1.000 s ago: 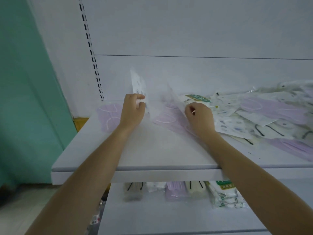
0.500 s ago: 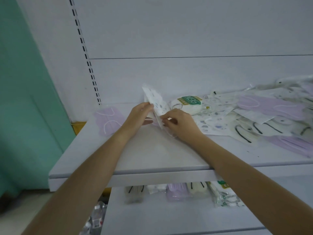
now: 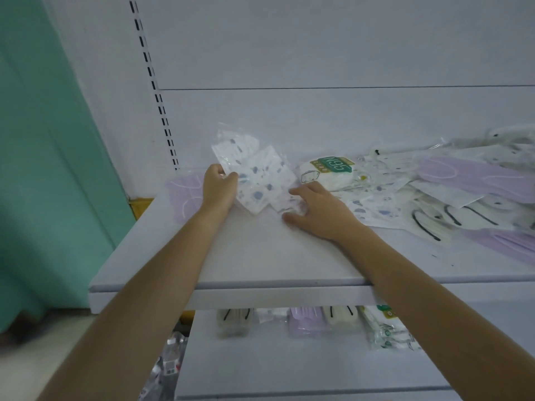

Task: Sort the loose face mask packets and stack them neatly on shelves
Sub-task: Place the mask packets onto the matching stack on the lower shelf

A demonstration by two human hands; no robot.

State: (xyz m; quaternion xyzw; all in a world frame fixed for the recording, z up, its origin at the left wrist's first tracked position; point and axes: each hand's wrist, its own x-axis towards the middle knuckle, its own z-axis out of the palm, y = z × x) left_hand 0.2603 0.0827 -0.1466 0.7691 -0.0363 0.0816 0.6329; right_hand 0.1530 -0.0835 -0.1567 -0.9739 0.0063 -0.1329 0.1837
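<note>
White shelf point(image 3: 260, 256) spans mid frame. Loose mask packets point(image 3: 451, 195) heaped centre-right to right edge. One purple packet point(image 3: 182, 195) lies flat centre-left. L hand point(image 3: 218, 188), centre, fingers curled, pinches spotted packets point(image 3: 257, 180), tilted up off shelf. R hand point(image 3: 321, 211) just right of it, fingers spread, tips touching their lower-right corner. Stacked packets point(image 3: 307, 319) on lower shelf, bottom centre.

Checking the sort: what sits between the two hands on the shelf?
Head view: blue-spotted white mask packets, gripped by the left hand, fill the gap to the right hand.
</note>
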